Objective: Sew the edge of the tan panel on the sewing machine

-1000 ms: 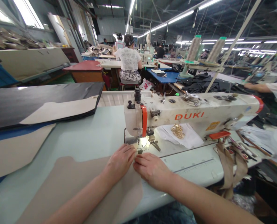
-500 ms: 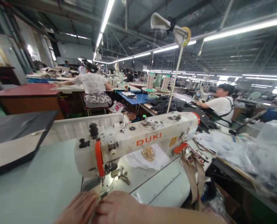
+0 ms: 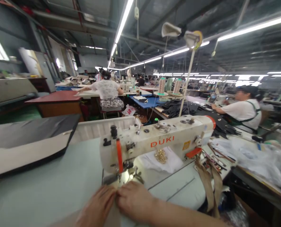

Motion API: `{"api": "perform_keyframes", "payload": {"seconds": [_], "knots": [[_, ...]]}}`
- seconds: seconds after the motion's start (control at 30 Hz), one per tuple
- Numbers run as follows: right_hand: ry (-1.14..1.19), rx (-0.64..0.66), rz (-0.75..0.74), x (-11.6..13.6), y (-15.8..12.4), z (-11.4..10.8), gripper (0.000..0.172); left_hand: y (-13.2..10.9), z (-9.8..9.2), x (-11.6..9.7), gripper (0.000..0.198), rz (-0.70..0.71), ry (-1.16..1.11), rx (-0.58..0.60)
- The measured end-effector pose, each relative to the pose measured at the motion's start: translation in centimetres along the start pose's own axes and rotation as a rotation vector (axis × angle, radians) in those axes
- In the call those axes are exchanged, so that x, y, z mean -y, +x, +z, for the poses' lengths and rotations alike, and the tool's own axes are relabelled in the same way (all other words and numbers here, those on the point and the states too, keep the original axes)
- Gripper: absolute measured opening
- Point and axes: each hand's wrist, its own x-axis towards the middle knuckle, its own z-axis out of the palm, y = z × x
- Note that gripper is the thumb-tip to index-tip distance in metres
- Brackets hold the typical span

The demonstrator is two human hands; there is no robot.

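Observation:
My left hand (image 3: pixel 98 206) and my right hand (image 3: pixel 133 199) lie side by side at the bottom edge of the view, fingertips meeting just in front of the needle area of a white DUKI sewing machine (image 3: pixel 154 142). Both press and pinch a piece of beige fabric (image 3: pixel 112 217), of which only a sliver shows between and below them. The machine's lamp lights the needle plate (image 3: pixel 121 178) right behind my fingers. The image is blurred near the hands.
A stack of black and beige panels (image 3: pixel 24 148) lies on the pale table (image 3: pixel 60 186) at left. A white cloth with gold rings (image 3: pixel 160 156) sits under the machine arm. Beige straps (image 3: pixel 207 186) hang at right. A co-worker (image 3: pixel 243 110) sits at right, another person (image 3: pixel 107 90) ahead.
The view has tilted upward, so my hands sit at the bottom edge and most of the beige fabric is out of view. Both hands remain together at the needle.

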Motion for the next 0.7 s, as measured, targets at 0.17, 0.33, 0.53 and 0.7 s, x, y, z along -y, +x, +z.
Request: {"api": "perform_keyframes", "payload": {"seconds": [0.17, 0.33, 0.53, 0.7], "knots": [[0.119, 0.011, 0.049, 0.2, -0.5, -1.1, 0.009, 1.9, -1.8, -2.8, 0.03, -0.116, -0.044, 0.146], [0.154, 0.003, 0.029, 0.3, -0.7, -1.1, 0.009, 1.6, -2.0, -3.2, 0.023, -0.171, -0.092, 0.21], [0.181, 0.007, 0.046, 0.4, -0.8, -1.2, 0.008, 1.4, -2.6, -3.3, 0.024, -0.142, -0.148, 0.217], [0.192, 0.011, 0.033, 0.3, -0.8, -1.3, 0.007, 1.1, -2.6, -3.2, 0.023, -0.16, -0.184, 0.184]]}}
